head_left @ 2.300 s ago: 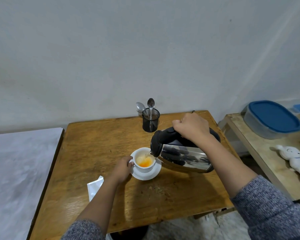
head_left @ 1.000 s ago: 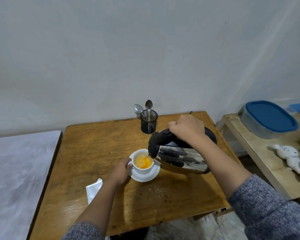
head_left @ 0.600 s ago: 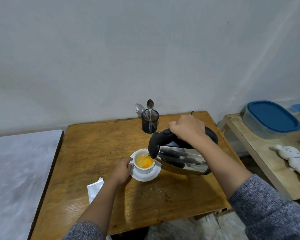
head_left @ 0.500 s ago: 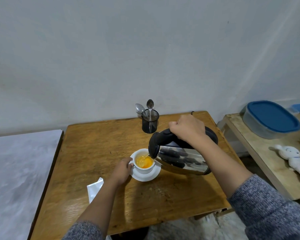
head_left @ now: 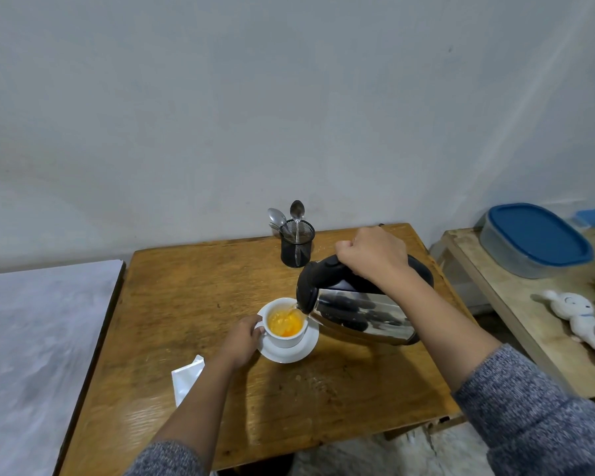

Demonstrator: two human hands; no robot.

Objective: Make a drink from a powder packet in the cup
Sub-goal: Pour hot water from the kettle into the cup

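A white cup [head_left: 285, 338] holding orange liquid stands on a white saucer [head_left: 303, 350] in the middle of the wooden table [head_left: 186, 304]. My left hand [head_left: 241, 340] grips the cup's handle on its left side. My right hand [head_left: 371, 254] is closed around the black handle of a steel kettle [head_left: 361, 314], which is tilted with its spout over the cup's right rim; a thin stream runs into the cup. A white powder packet [head_left: 186, 376] lies on the table, partly hidden by my left forearm.
A black mesh holder [head_left: 296, 247] with spoons stands at the table's back edge. A second table at the right carries a blue-lidded container [head_left: 538, 238] and a white plush toy [head_left: 574, 309]. A grey surface [head_left: 31, 355] adjoins the table's left side.
The kettle stays tilted over the cup throughout, and the orange liquid in the cup has risen a little. Both hands keep their places.
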